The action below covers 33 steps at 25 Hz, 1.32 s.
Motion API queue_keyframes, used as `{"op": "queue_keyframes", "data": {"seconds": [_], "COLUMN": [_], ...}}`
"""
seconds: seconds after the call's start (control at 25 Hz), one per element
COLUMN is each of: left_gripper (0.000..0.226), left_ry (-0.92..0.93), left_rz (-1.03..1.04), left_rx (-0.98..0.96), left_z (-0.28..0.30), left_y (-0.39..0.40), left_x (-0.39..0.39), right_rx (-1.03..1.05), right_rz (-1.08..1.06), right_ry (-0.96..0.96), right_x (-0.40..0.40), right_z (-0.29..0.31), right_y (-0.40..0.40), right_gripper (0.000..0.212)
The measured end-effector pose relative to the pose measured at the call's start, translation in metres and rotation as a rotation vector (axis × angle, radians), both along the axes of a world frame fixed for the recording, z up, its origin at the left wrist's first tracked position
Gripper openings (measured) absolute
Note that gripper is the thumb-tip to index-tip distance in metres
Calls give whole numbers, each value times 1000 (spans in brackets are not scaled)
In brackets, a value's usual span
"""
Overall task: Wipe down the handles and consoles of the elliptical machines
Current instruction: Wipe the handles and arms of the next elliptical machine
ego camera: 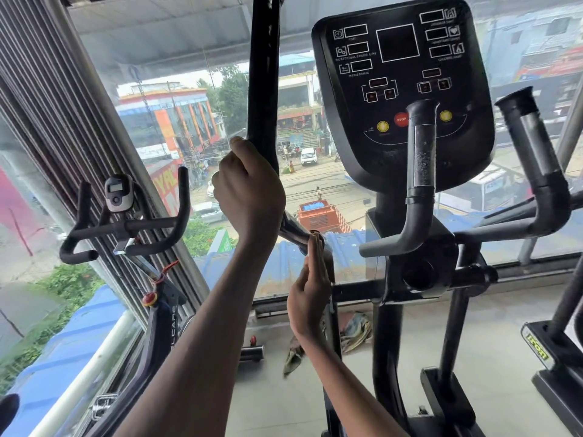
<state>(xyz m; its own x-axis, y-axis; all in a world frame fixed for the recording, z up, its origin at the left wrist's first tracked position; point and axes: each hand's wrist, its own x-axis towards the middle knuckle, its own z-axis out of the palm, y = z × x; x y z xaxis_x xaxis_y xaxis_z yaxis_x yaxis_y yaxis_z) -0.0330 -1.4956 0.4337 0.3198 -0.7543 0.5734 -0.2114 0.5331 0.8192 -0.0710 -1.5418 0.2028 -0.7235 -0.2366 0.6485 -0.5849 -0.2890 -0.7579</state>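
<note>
Nearest the camera, below the tall black moving handle [263, 89] of the elliptical, the right hand [307, 294] rests straight-fingered against its chrome lower joint [295, 228], holding nothing; just above, the left hand [249, 187] curls round the handle, whose long axis climbs steeply; no cloth shows in either; right of it, farther, stands the black console [400, 86].

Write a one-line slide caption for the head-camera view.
Left hand grips the elliptical's long moving handle while the right hand's straight fingers touch its lower end, beside the console.
</note>
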Motion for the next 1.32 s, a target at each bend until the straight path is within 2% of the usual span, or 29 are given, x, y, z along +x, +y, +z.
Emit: {"op": "queue_keyframes", "data": {"seconds": [0.16, 0.24, 0.36, 0.48, 0.6, 0.68, 0.88, 0.96, 1.08, 1.16, 1.32], "left_gripper": [59, 58, 67, 65, 56, 58, 53, 55, 63, 59, 39], "left_ry": [-12, -7, -14, -17, -16, -24, -22, -25, -33, -23, -23], "left_rz": [-2, 6, 12, 10, 17, 19, 17, 11, 0, 0, 6], "left_rx": [-14, -16, -4, -18, -28, -17, -12, -15, -11, -3, 26], "left_z": [0, 0, 1, 0, -1, -1, -2, -1, 0, -1, -1], "left_y": [1, 1, 2, 0, -1, -2, -3, -1, 1, 0, -4], "left_x": [0, 0, 0, 0, -1, -1, 0, 0, 0, -1, 0], "right_rx": [153, 96, -53, -29, 104, 116, 1, 93, 232, 175, -7], "right_rz": [45, 74, 65, 28, 29, 38, 71, 69, 43, 24, 52], "right_ry": [-125, -159, -44, 35, -86, -159, 92, 94, -56, -107, 37], "right_x": [-25, -13, 16, 10, -11, -13, 9, -8, -27, -18, 17], "right_z": [10, 29, 31, 8, 10, 23, 13, -4, -2, 15, 21], "right_y": [-17, -12, 8, 3, -10, -9, 24, 12, -8, -6, 22], "right_gripper": [45, 46, 53, 58, 57, 53, 61, 67, 64, 57, 57]}}
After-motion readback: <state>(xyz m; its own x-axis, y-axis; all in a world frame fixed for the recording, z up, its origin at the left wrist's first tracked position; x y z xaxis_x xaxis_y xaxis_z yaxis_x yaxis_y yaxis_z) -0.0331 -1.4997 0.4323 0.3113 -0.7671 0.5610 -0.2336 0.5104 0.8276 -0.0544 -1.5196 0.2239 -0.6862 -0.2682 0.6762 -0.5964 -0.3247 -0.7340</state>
